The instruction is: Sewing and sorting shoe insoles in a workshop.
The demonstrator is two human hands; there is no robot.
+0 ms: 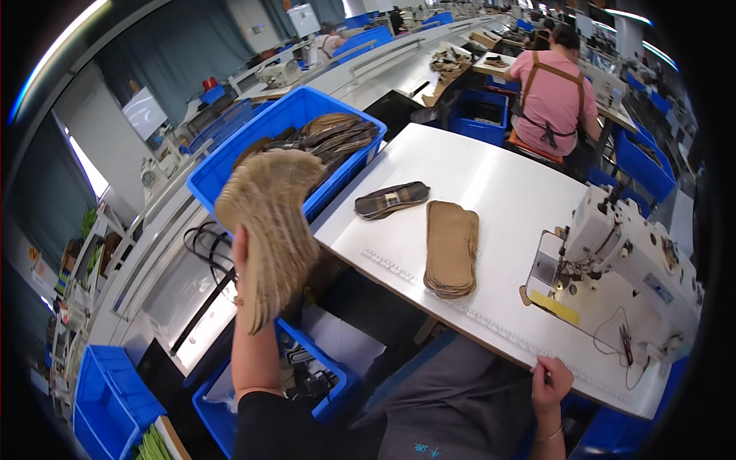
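Note:
Raised on the left, my left hand (pixel 241 261) is closed on a thick fanned stack of tan fabric pieces (pixel 277 218). The stack is in front of the near side of a blue bin (pixel 264 115) that holds more dark and brown pieces. My right hand (pixel 552 381) rests at the near edge of the white sewing table (pixel 498 176), its fingers curled with nothing visible in them. A neat pile of tan, rounded-end pieces (pixel 451 249) lies on the table. Left of that pile is a smaller bundle of dark plaid pieces (pixel 392 201) with a light band.
A white sewing machine (pixel 613 238) stands at the table's right, thread snips (pixel 627 345) close by. A lower blue bin (pixel 337 383) sits under my left arm, another blue bin (pixel 115 391) at far left. Ahead, a person in pink (pixel 552 100) sits at another table.

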